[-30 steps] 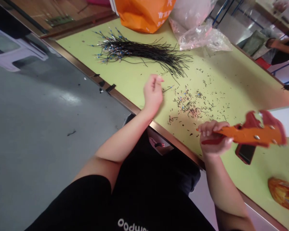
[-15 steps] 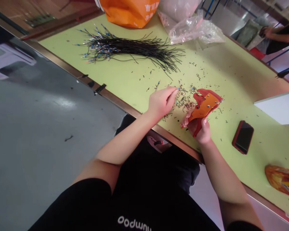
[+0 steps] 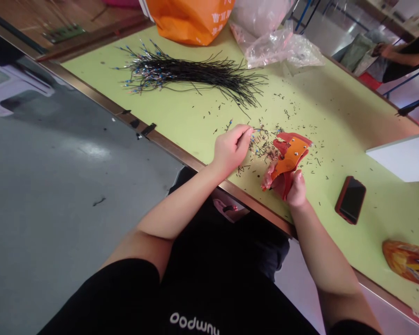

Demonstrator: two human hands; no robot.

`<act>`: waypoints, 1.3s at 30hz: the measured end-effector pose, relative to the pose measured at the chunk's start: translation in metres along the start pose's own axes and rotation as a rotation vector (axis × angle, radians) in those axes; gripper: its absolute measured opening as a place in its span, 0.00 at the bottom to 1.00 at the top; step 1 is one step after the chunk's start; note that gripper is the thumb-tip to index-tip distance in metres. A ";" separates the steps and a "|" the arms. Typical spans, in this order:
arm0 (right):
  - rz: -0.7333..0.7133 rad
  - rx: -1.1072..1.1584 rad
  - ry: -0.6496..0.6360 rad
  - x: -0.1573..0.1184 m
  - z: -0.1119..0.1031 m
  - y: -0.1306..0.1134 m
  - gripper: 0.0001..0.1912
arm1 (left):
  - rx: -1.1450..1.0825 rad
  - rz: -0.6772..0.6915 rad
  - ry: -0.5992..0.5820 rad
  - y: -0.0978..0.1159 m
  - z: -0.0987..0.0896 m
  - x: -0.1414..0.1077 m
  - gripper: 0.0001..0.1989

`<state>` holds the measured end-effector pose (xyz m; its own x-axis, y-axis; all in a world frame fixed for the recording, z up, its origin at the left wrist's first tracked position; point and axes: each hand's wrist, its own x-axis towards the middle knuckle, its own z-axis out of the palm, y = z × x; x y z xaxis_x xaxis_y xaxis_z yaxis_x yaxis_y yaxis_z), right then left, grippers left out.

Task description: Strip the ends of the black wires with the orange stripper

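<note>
My left hand (image 3: 231, 148) is closed in a pinch above the table, left of the tool. From its fingertips a thin dark wire (image 3: 262, 130) appears to run toward the tool's jaws; its far end is too small to make out. My right hand (image 3: 296, 190) is wrapped round the handles of an orange and red wire stripper (image 3: 290, 156), whose head points up and away from me. Beneath both hands lie scattered black wire offcuts (image 3: 263, 151). Farther back is a bundle of black wires (image 3: 195, 70) with blue-tipped ends on the left.
An orange bag (image 3: 192, 21) and clear plastic bags (image 3: 279, 49) lie at the table's far side. To the right are a phone (image 3: 351, 200), a snack packet (image 3: 407, 263) and a white panel (image 3: 405, 156). Another person's arm (image 3: 401, 53) shows beyond the table.
The wire stripper has shifted slightly left, toward my left hand. My left hand has drawn back a little to the left, and a thin wire now shows between its fingertips and the tool.
</note>
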<state>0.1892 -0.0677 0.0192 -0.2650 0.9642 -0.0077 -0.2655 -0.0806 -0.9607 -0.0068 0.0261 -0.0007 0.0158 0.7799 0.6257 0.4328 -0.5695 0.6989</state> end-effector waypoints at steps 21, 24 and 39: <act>0.118 -0.002 0.001 -0.004 0.000 -0.007 0.51 | 0.014 0.118 -0.060 0.001 0.000 -0.002 0.27; 0.085 0.029 -0.018 -0.004 0.000 -0.005 0.46 | 0.026 0.147 -0.063 0.002 -0.001 -0.002 0.26; 0.064 0.010 0.034 0.000 -0.003 0.001 0.31 | -0.013 0.209 -0.053 0.003 0.000 -0.002 0.28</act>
<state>0.1916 -0.0671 0.0174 -0.2504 0.9650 -0.0781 -0.2583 -0.1443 -0.9552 -0.0052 0.0226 0.0001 0.1514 0.6569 0.7386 0.4036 -0.7232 0.5605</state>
